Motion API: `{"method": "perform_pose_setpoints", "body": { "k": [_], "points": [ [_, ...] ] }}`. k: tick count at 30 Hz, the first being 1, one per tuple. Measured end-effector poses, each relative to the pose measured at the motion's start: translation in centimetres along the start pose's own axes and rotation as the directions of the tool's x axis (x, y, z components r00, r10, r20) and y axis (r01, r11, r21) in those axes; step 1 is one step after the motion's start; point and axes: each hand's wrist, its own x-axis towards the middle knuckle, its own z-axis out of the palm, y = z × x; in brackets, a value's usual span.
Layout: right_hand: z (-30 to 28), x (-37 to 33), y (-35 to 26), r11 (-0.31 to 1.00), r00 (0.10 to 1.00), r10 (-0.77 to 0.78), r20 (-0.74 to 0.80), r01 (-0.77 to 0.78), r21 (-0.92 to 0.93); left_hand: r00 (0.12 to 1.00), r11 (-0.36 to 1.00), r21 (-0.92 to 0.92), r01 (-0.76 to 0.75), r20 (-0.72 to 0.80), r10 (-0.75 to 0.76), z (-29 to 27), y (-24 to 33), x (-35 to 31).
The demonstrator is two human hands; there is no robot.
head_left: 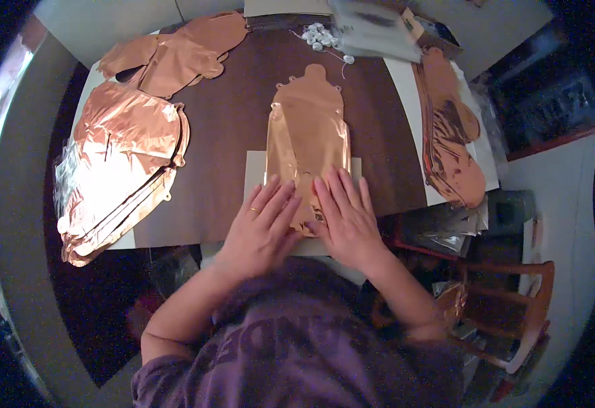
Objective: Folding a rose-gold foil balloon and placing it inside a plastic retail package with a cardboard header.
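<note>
A flat rose-gold foil balloon (pixel 307 122) lies lengthwise in front of me, its rounded tab pointing to the far side and small loops along its upper edges. My left hand (pixel 263 221) presses on its near left part, fingers stretched out and a ring on one of them. On the near right part rests my right hand (pixel 343 211), its fingers also extended and spread flat. The foil between the two hands looks creased. Under the balloon's near end a pale sheet (pixel 255 166) shows at both sides. My palms hide part of the near edge.
Shiny foil balloons are piled at the left (pixel 120 156), more lie far left (pixel 182 54), and others sit at the right (pixel 450 129). White ribbon rolls (pixel 318 35) stand at the back beside a clear plastic bag (pixel 375 30). A wooden chair (pixel 508 299) stands lower right.
</note>
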Motion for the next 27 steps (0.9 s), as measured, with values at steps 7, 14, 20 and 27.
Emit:
{"method": "perform_pose_setpoints", "body": {
  "k": [7, 14, 20, 27],
  "points": [
    [0.9, -0.5, -0.1, 1.0, 0.999, 0.018, 0.03, -0.018, -0.017, 0.994, 0.994, 0.016, -0.104, 0.022, 0.104, -1.0, -2.6, -2.6],
    [1.0, -0.4, -0.2, 1.0, 0.999, 0.014, 0.047, -0.013, -0.028, 0.98, 0.985, 0.057, -0.162, -0.108, 0.168, -0.9, -3.0, -3.2],
    [1.0, 0.1, -0.5, 0.998, 0.998, 0.031, 0.059, -0.028, -0.048, 0.939, 0.951, 0.103, -0.292, -0.155, 0.305, -1.0, -3.7, -3.6],
    [1.2, -0.1, -1.1, 0.998, 0.998, 0.048, 0.034, -0.046, -0.051, 0.943, 0.942, 0.115, -0.317, -0.072, 0.326, -1.6, -4.1, -4.3]
  ]
}}
